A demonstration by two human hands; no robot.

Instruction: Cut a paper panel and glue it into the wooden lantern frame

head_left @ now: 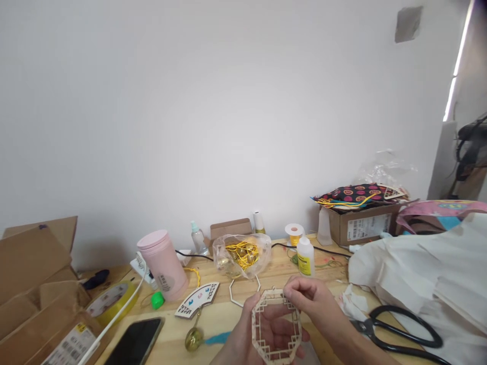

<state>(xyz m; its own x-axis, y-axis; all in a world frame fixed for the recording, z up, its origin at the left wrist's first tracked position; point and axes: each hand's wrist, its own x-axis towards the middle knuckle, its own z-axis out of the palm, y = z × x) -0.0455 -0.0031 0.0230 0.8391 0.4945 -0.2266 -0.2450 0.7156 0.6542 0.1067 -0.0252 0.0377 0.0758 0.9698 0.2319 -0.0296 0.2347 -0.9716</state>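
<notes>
An octagonal wooden lattice frame (pixel 256 324) is held upright at the bottom centre. My left hand (pixel 241 337) grips it from the left and behind, its fingers showing through the opening. At the frame's upper right edge, my right hand (pixel 310 299) pinches with thumb and index finger. Behind my hands lies a thin octagonal outline piece (pixel 232 290) on the table. To the left are a fan-shaped wooden piece (pixel 198 300) and a gold bell (pixel 194 338) with a blue tassel (pixel 217 338). A white glue bottle (pixel 305 258) stands behind my right hand.
Black scissors (pixel 399 332) and white cloth (pixel 414 263) lie at the right. A pink cup (pixel 163 266), a phone (pixel 135 342), yellow tape (pixel 114 302) and an open cardboard box (pixel 38 304) occupy the left. Further back is a plastic bag (pixel 242 255) of yellow cords and bells.
</notes>
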